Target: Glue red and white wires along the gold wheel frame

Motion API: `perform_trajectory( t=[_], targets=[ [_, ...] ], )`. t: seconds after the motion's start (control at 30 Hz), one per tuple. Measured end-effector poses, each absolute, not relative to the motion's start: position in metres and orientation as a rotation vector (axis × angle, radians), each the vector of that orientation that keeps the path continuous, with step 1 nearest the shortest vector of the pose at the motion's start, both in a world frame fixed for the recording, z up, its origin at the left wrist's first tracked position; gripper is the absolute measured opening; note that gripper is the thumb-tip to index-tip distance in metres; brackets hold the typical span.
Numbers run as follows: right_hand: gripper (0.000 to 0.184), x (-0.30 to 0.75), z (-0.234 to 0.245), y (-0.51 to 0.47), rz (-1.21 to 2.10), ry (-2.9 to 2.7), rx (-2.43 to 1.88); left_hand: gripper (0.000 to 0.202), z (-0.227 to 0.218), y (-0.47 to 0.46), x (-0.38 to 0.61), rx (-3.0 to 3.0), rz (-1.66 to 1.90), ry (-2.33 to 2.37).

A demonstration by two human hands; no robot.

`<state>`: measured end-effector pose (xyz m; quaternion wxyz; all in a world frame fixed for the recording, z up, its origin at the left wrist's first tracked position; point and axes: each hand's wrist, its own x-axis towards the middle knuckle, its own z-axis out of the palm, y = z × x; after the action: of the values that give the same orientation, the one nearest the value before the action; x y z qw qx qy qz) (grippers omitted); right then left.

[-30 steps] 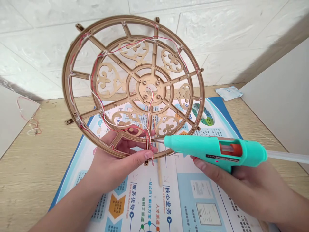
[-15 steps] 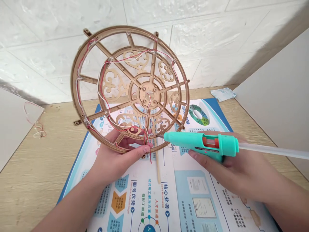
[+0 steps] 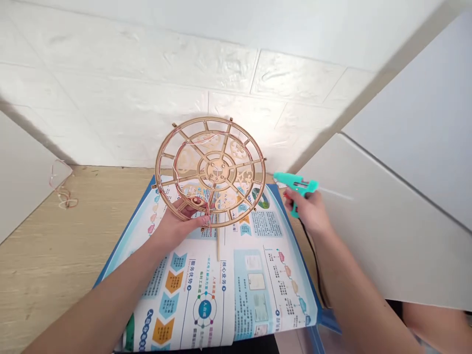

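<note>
My left hand (image 3: pixel 184 219) is closed on the lower edge of a tan spoked wheel frame (image 3: pixel 201 178), its thumb pressing near the wire ends. The frame is tilted up, with scrolled ornaments between its inner spokes. Thin red and white wires (image 3: pixel 176 169) run round its rings and down from the hub. Out to the right, my right hand (image 3: pixel 308 209) grips a turquoise hot glue gun (image 3: pixel 295 182) by its handle. The nozzle points left, apart from the frame. A clear glue stick (image 3: pixel 335 193) sticks out of the gun's back, and a black cord (image 3: pixel 313 260) hangs below.
Under the frame lies a printed poster (image 3: pixel 206 246) on a blue board, with a thin wooden stick (image 3: pixel 218 241) on it. Loose wires (image 3: pixel 64 194) lie at the left by a white panel. A white brick-pattern wall (image 3: pixel 129 98) stands behind, another white panel (image 3: pixel 387 211) at the right.
My right hand has drawn the glue gun away from the frame's lower edge, out to the right. My left hand still holds the frame. The view has shifted and takes in more around.
</note>
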<state>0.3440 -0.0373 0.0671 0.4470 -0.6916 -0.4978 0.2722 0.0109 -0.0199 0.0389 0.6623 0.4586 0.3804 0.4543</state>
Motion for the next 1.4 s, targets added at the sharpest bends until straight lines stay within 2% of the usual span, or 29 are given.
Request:
perform_trajectory(
  t=[0.13,0.27,0.43,0.57,0.63,0.7,0.83,0.93,0.97,1.07,1.13,1.27,1.4],
  targets=[
    [0.037,0.338,0.058,-0.048,0.618,-1.332,-2.044,0.034,0.04,-0.02,0.008,0.969,1.073,0.728],
    [0.032,0.325,0.047,-0.055,0.563,-1.407,-2.226,0.047,0.035,-0.014,0.006,0.938,1.128,0.697],
    [0.037,0.32,0.046,-0.062,0.448,-1.481,-2.317,0.048,0.031,-0.01,-0.001,0.939,1.169,0.647],
    [0.05,0.321,0.051,-0.083,0.159,-1.51,-2.289,0.049,0.031,-0.009,-0.004,0.936,1.19,0.598],
    [0.052,0.314,0.053,-0.099,0.004,-1.554,-2.233,0.05,0.031,-0.008,-0.005,0.929,1.204,0.578],
    [0.045,0.299,0.052,-0.112,-0.051,-1.698,-2.136,0.05,0.031,-0.008,-0.005,0.926,1.213,0.563],
    [0.03,0.249,0.04,-0.118,0.092,-2.264,-1.795,0.049,0.031,-0.01,-0.003,0.945,1.21,0.541],
    [0.046,0.217,0.03,-0.101,0.083,-2.589,-1.572,0.05,0.032,-0.011,-0.001,0.958,1.203,0.54],
    [0.046,0.211,0.029,-0.094,0.061,-2.669,-1.511,0.05,0.032,-0.012,-0.001,0.963,1.198,0.541],
    [0.028,0.206,0.031,-0.073,-0.016,-2.846,-1.339,0.05,0.032,-0.013,-0.001,0.984,1.181,0.542],
    [0.021,0.209,0.036,-0.065,-0.057,-2.919,-1.214,0.048,0.032,-0.013,-0.002,1.003,1.174,0.548],
    [0.029,0.219,0.048,-0.072,-0.097,-2.931,-0.93,0.045,0.03,-0.01,-0.002,1.029,1.187,0.581],
    [0.023,0.223,0.068,-0.104,-0.086,-2.684,-0.777,0.042,0.026,-0.007,-0.001,1.043,1.201,0.618]
  ],
)
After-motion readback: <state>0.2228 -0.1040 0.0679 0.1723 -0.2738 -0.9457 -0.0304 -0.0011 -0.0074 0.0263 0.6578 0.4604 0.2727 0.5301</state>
